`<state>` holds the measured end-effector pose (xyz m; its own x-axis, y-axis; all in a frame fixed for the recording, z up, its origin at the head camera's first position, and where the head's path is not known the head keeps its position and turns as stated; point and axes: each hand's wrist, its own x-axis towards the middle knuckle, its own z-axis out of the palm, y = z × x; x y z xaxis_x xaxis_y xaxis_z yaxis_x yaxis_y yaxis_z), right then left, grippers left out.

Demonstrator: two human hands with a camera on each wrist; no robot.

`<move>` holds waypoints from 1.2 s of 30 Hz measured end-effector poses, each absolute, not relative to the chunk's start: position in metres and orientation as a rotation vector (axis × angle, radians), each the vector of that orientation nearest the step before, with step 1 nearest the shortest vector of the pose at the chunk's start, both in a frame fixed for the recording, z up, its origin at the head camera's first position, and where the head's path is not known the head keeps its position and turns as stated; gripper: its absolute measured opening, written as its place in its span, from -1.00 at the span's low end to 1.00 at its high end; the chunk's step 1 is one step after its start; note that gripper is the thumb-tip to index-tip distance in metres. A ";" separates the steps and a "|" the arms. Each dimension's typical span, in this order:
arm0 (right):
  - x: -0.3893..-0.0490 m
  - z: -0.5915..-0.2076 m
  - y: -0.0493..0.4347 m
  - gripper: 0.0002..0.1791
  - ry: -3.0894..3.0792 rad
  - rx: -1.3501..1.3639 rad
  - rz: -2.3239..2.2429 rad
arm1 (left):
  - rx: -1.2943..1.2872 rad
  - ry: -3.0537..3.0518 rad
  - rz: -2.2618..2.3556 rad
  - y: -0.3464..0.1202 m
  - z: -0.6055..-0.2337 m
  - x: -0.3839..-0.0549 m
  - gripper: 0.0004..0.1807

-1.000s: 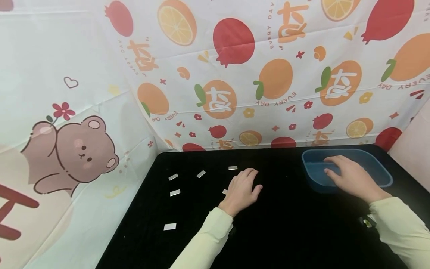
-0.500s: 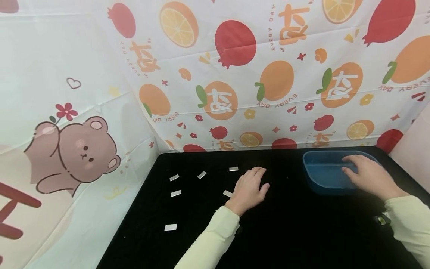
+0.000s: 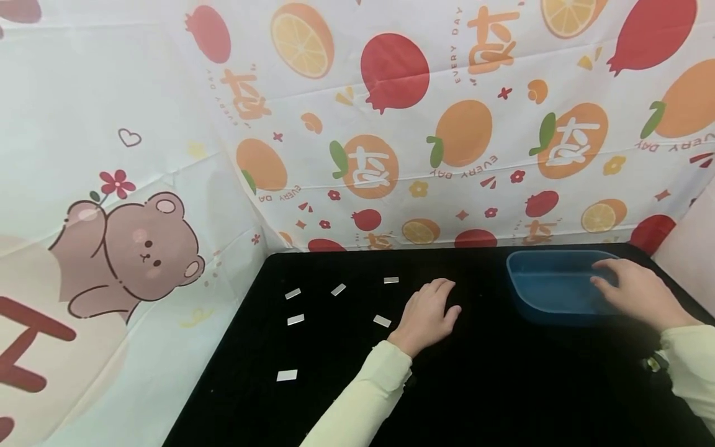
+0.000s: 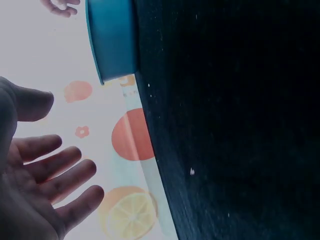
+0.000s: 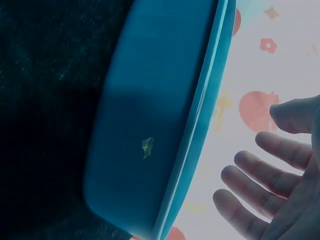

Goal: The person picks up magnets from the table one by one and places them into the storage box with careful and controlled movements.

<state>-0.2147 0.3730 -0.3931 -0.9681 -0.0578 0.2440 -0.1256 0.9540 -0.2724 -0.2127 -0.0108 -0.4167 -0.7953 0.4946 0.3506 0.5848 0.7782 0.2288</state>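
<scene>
My left hand (image 3: 424, 316) hovers over the middle of the black table with nothing in it; its fingers look relaxed and spread in the left wrist view. Just left of it lies a small white rectangular piece (image 3: 382, 321), and another white piece (image 3: 391, 280) is a little farther back. At the right, my right hand (image 3: 642, 295) overlaps the right side of a blue plastic bin (image 3: 564, 308) in the head view. Its fingers (image 5: 250, 190) are loosely extended, holding nothing. The bin's inside shows no contents where it is visible.
Several more white pieces lie to the left on the black tabletop (image 3: 503, 385), including one near the front left (image 3: 287, 375). A fruit-printed cloth (image 3: 463, 68) hangs behind the table, and a bear-printed cloth (image 3: 151, 248) covers the left side.
My right hand has moved right, from over the bin's middle to its right side. My left hand has shifted slightly right, uncovering the white piece beside it. The pieces themselves stay put.
</scene>
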 end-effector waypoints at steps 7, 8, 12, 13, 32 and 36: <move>-0.216 -0.392 0.386 -0.57 -2.856 0.062 0.435 | -0.837 -2.723 -0.465 0.005 -0.416 -0.215 -0.51; -0.217 -0.393 0.389 -0.58 -2.850 0.057 0.440 | -0.838 -2.724 -0.470 0.007 -0.416 -0.215 -0.51; -0.217 -0.395 0.403 -0.64 -2.818 0.056 0.464 | -0.839 -2.740 -0.479 0.014 -0.417 -0.215 -0.52; -0.217 -0.395 0.406 -0.66 -2.812 0.046 0.475 | -0.839 -2.743 -0.481 0.016 -0.417 -0.215 -0.52; -0.214 -0.426 0.451 -0.67 -2.569 -0.306 0.818 | -0.798 -2.789 -0.528 0.052 -0.420 -0.217 -0.53; -0.215 -0.430 0.454 -0.60 -2.620 -0.403 0.820 | -0.767 -2.811 -0.552 0.057 -0.422 -0.219 -0.52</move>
